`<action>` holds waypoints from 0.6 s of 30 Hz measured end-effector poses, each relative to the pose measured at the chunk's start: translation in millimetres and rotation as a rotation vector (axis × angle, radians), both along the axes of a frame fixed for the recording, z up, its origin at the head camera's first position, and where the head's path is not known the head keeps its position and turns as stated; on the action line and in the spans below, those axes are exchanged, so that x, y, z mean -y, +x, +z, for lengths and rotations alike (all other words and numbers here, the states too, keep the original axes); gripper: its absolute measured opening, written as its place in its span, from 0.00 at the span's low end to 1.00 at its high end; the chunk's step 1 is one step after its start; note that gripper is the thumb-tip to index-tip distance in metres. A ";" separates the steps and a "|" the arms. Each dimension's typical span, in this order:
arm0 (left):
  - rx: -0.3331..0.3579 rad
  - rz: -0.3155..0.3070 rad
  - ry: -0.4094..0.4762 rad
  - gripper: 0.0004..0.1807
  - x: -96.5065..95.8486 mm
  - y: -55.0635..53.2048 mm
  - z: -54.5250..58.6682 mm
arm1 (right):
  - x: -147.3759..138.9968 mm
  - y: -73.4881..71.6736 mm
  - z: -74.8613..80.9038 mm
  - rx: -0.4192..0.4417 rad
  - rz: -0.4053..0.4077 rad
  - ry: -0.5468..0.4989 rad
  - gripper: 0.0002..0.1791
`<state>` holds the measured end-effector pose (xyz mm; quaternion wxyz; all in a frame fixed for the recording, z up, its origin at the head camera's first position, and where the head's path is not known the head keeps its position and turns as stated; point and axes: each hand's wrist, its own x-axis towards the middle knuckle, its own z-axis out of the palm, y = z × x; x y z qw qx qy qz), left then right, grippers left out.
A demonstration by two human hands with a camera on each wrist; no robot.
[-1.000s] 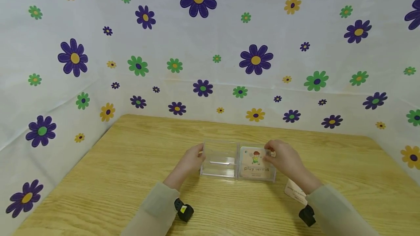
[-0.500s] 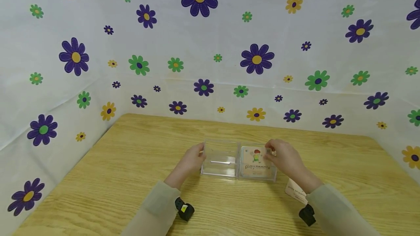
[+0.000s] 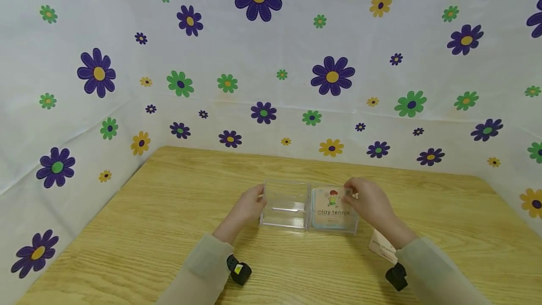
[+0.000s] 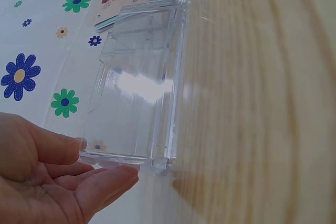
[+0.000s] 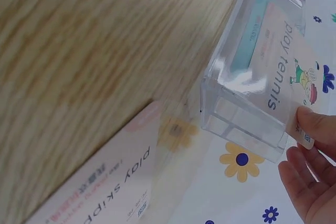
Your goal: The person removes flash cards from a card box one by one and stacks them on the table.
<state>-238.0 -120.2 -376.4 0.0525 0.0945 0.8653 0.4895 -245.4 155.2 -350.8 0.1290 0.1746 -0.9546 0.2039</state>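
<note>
A clear plastic box point(image 3: 282, 222) with two side-by-side compartments stands on the table. My left hand point(image 3: 247, 207) pinches its left side wall, thumb on one face and fingers on the other in the left wrist view. In the right compartment is a "play tennis" card point(image 3: 331, 205) with a cartoon figure. My right hand point(image 3: 372, 203) pinches that card by its upper right corner, and the card's upper part sticks up above the front wall. Behind it shows a teal-edged card point(image 5: 250, 40). The left compartment shows no cards.
A "play skipping" card point(image 3: 382, 247) lies on the wooden table point(image 3: 190, 192), partly beneath the right forearm. A white cloth with flowers point(image 3: 296, 51) hangs behind and at the sides. Black wrist straps point(image 3: 240, 272) are on both wrists.
The "play tennis" card has risen a little in the right compartment, so its words now show above the front wall's edge. The left hand and box stay nearly still.
</note>
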 end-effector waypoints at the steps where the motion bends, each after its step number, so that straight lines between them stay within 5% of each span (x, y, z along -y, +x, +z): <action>1: 0.000 -0.001 0.000 0.23 -0.1 0.3 0.3 | -0.4 0.1 0.5 -0.002 -0.004 -0.008 0.13; 18: 0.018 0.005 -0.010 0.24 -0.8 1.6 2.2 | -4.1 2.9 4.1 0.002 0.021 -0.213 0.09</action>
